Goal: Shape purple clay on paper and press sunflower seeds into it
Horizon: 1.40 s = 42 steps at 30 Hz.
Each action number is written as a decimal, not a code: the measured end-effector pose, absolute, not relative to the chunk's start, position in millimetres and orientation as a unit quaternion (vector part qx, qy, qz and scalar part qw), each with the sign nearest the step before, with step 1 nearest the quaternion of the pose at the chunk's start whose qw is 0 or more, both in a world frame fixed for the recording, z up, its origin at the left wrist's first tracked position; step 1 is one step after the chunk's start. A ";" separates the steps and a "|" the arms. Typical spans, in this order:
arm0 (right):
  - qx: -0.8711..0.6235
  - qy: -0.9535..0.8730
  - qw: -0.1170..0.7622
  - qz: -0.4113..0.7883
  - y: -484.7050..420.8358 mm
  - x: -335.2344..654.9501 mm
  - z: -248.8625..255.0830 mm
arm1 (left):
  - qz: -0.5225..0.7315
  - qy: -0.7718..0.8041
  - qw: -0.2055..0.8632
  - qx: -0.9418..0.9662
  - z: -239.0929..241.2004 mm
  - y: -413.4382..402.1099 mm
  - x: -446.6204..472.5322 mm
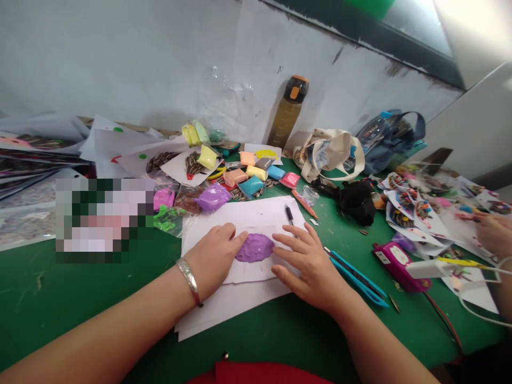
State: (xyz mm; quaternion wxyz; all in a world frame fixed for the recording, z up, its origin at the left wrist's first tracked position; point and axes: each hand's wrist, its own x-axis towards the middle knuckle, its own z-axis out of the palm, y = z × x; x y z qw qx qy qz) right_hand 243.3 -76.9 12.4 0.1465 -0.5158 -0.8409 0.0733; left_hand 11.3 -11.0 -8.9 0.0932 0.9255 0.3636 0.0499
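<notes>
A flattened patch of purple clay [255, 248] lies on white paper sheets [240, 298] on the green table [80, 304]. My left hand [212, 258], with a silver bracelet on its wrist, has its fingers curled and its thumb pressed on the clay's left edge. My right hand [306, 261] rests flat on the paper just right of the clay, fingers spread, index fingertip at the clay's edge.
Several bags of coloured clay [248, 178] and sunflower seeds lie behind the paper. A black pen [289, 214], a teal cutter [356, 277], a pink glue gun [396, 264], a bottle [288, 112] and bags are around. Another person's hand [494, 232] works at the right.
</notes>
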 end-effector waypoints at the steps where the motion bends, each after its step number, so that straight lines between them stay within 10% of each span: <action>1: -0.517 -0.840 0.147 0.075 -76.9 243.2 12.4 | 0.048 0.364 0.093 0.926 -8.8 -11.0 11.3; 42: -0.458 -0.880 0.082 0.095 -76.4 237.5 9.0 | 0.037 0.365 0.089 0.926 -9.4 -11.5 11.7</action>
